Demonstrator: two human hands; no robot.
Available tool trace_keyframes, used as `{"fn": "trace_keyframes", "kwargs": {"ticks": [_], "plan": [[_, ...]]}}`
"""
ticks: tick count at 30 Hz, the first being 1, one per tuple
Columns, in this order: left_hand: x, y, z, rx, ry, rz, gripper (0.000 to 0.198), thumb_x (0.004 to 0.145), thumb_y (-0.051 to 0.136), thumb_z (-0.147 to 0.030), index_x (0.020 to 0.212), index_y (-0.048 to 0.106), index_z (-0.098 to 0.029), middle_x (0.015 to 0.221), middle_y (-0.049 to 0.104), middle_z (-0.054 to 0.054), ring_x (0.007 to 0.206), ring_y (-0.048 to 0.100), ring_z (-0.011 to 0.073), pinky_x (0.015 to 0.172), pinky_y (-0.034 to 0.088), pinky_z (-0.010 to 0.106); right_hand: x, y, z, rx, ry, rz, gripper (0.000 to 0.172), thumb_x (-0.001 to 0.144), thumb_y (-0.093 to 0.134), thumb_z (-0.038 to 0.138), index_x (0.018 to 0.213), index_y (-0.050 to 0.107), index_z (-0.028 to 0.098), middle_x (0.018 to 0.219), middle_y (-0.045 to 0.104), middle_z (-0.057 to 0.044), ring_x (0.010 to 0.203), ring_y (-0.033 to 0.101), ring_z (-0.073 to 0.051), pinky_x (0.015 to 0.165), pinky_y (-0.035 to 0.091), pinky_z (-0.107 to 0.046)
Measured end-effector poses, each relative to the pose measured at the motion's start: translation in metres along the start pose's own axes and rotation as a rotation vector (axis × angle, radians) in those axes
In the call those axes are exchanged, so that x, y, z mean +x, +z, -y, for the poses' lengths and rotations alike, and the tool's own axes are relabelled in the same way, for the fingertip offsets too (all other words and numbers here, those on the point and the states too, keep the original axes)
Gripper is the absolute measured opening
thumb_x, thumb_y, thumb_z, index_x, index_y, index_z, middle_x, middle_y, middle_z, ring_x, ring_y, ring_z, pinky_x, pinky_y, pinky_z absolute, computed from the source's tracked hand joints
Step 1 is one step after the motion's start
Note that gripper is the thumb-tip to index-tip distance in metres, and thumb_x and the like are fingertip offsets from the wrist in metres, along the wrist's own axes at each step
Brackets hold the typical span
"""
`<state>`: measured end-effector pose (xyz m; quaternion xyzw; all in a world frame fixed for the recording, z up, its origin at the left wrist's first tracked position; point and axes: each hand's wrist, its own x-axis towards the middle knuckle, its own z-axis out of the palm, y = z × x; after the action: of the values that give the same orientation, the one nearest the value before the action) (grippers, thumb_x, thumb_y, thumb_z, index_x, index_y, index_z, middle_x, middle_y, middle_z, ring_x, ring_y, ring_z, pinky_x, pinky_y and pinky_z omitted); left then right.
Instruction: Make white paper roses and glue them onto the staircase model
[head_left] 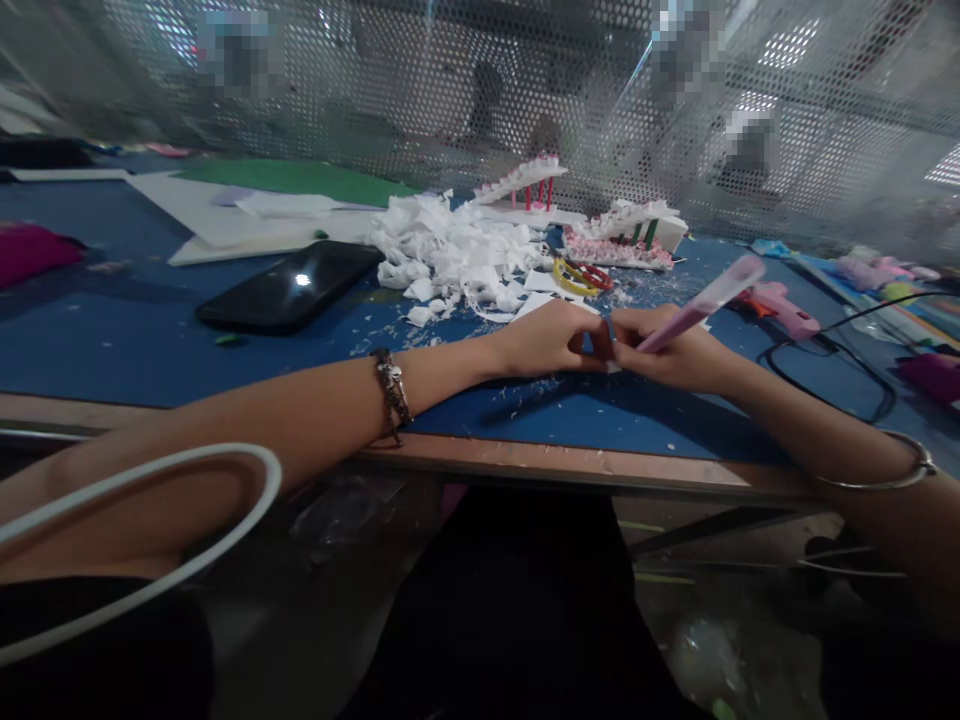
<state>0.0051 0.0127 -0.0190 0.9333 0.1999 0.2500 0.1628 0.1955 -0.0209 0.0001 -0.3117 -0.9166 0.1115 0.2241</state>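
Note:
My left hand (547, 338) rests on the blue table mat (150, 340), fingers pinched on a small piece I cannot make out, right against my right hand. My right hand (675, 350) is closed round a pink pen-like tool (709, 300) that slants up to the right, its tip down at the small piece between both hands. A beaded bracelet sits on my left wrist and a thin metal bangle on my right wrist.
A black phone (292, 287) lies at left. A heap of white paper scraps (457, 255) and small white-and-pink paper models (619, 235) stand behind the hands. Scissors with yellow and red handles (577, 275), a pink glue gun (776, 305) and a black cable (832, 375) lie at right. Perforated metal screen behind.

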Motion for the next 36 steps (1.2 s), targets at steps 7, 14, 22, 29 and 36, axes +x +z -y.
{"fn": "trace_keyframes", "kwargs": {"ticks": [7, 14, 22, 29, 36], "plan": [[-0.0007, -0.0002, -0.002, -0.01, -0.011, 0.005, 0.017, 0.074, 0.066, -0.029, 0.078, 0.066, -0.013, 0.065, 0.061, -0.001, 0.055, 0.049, 0.0063, 0.057, 0.035, 0.018, 0.0004, -0.0005, 0.0007, -0.074, 0.029, -0.039, 0.023, 0.079, 0.051, 0.018, 0.061, 0.036, 0.019, 0.054, 0.035, 0.006, 0.05, 0.031, -0.005, 0.048, 0.023, -0.023], [-0.0012, -0.002, -0.0046, -0.016, -0.048, 0.022, 0.014, 0.073, 0.062, -0.024, 0.077, 0.069, -0.012, 0.061, 0.061, -0.001, 0.053, 0.049, 0.0064, 0.056, 0.035, 0.018, -0.0006, 0.0007, 0.0019, -0.029, 0.028, -0.037, 0.023, 0.079, 0.05, 0.019, 0.061, 0.036, 0.019, 0.053, 0.035, 0.006, 0.049, 0.031, -0.005, 0.047, 0.024, -0.022], [-0.0009, -0.0017, -0.0064, -0.002, -0.053, -0.002, 0.019, 0.073, 0.064, -0.031, 0.074, 0.07, -0.013, 0.059, 0.063, -0.001, 0.052, 0.05, 0.0064, 0.055, 0.035, 0.018, 0.0002, -0.0007, 0.0015, 0.008, -0.01, -0.039, 0.022, 0.08, 0.049, 0.021, 0.062, 0.037, 0.019, 0.056, 0.037, 0.006, 0.05, 0.033, -0.005, 0.047, 0.025, -0.021], [-0.0012, -0.0018, -0.0073, -0.011, -0.065, 0.014, 0.023, 0.072, 0.066, -0.035, 0.075, 0.069, -0.013, 0.06, 0.063, 0.0, 0.053, 0.051, 0.0073, 0.056, 0.036, 0.019, 0.0002, -0.0004, 0.0003, 0.032, -0.027, -0.021, 0.023, 0.082, 0.05, 0.022, 0.063, 0.038, 0.018, 0.056, 0.037, 0.006, 0.05, 0.033, -0.005, 0.047, 0.025, -0.021], [-0.0003, 0.0026, -0.0052, -0.02, -0.07, -0.018, 0.024, 0.074, 0.066, -0.036, 0.073, 0.066, -0.013, 0.063, 0.062, -0.002, 0.056, 0.051, 0.0076, 0.058, 0.035, 0.02, -0.0005, -0.001, 0.0004, 0.028, -0.016, -0.031, 0.023, 0.081, 0.05, 0.022, 0.063, 0.038, 0.019, 0.056, 0.037, 0.006, 0.051, 0.033, -0.006, 0.048, 0.025, -0.022]]}}
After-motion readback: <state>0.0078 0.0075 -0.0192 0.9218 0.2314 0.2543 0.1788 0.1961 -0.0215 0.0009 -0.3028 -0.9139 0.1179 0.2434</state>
